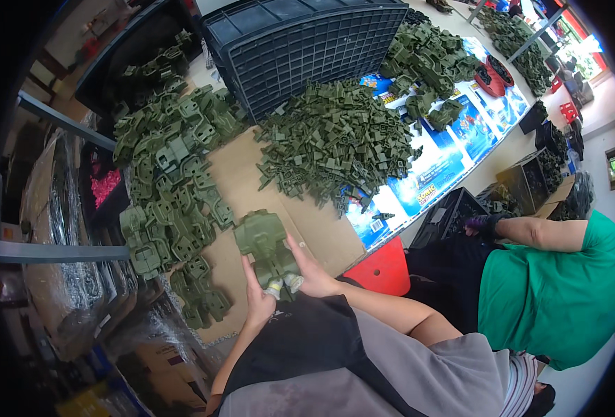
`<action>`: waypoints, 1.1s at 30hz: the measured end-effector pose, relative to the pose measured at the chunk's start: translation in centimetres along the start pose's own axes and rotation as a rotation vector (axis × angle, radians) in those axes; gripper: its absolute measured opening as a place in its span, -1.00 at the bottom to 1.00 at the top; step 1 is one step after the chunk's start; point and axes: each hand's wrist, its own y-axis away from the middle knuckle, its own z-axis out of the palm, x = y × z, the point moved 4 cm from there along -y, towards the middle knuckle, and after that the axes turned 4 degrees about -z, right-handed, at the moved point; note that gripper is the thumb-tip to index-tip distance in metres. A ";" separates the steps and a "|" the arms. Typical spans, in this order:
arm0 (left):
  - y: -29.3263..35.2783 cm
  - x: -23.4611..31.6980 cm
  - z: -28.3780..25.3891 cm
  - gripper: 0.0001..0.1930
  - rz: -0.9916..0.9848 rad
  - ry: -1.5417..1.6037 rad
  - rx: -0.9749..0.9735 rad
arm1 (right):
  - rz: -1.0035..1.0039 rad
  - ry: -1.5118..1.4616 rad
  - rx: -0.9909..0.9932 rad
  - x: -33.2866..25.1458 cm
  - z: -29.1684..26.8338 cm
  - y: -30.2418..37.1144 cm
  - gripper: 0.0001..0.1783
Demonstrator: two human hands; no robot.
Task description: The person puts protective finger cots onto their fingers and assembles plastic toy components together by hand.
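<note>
Both my hands hold an olive-green plastic toy vehicle body [265, 243] over the brown cardboard sheet [307, 222] on the table. My left hand [257, 300] grips its near left side. My right hand [312, 270] grips its near right side. Two fingertips near the part wear pale tape. A long pile of larger green shell parts [172, 187] lies just left of my hands. A heap of small green bracket pieces [335, 139] lies beyond, to the right.
A dark ribbed plastic crate [307, 45] stands at the back. More green parts [429, 55] lie on blue printed sheets [446, 156]. A person in a green shirt [551, 292] reaches into a black crate [453, 215] at right. A red stool [384, 267] is below.
</note>
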 end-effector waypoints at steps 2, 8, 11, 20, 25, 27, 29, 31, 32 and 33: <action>0.3 0.9 0.3 -0.13 -0.030 0.235 0.041 | -0.056 0.007 0.004 -0.5 0.0 0.2 -0.02; 1.4 3.8 1.3 -0.17 -0.187 0.285 0.110 | -0.127 -0.094 0.091 -0.7 -0.2 1.6 -0.05; 2.2 1.8 0.8 -0.17 -0.009 -0.212 0.142 | -0.116 -0.193 0.089 -0.2 -0.7 2.5 -0.05; 2.7 0.1 -7.1 -0.43 -0.361 0.936 -0.129 | 0.118 0.487 0.063 11.9 -4.1 3.4 -0.22; 2.6 3.7 -4.6 -0.22 -0.220 1.369 -0.622 | 0.220 1.059 0.581 10.8 -15.4 6.6 -0.59; 1.1 3.1 -4.0 -0.18 -0.294 1.472 -0.727 | 0.230 1.384 0.609 12.5 -16.8 8.7 -0.61; 0.1 3.9 -2.9 -0.19 -0.306 1.415 -0.788 | 0.197 1.282 0.565 14.6 -16.9 9.0 -0.69; -0.3 5.6 -1.8 -0.22 -0.273 1.319 -0.816 | 0.250 1.243 0.550 15.7 -16.9 8.9 -0.84; -0.6 6.0 -1.6 -0.24 -0.252 1.272 -0.824 | 0.297 1.180 0.616 15.9 -17.1 9.0 -0.83; -0.8 6.2 -1.8 -0.24 -0.258 1.265 -0.859 | 0.341 1.123 0.689 15.4 -17.2 9.5 -0.83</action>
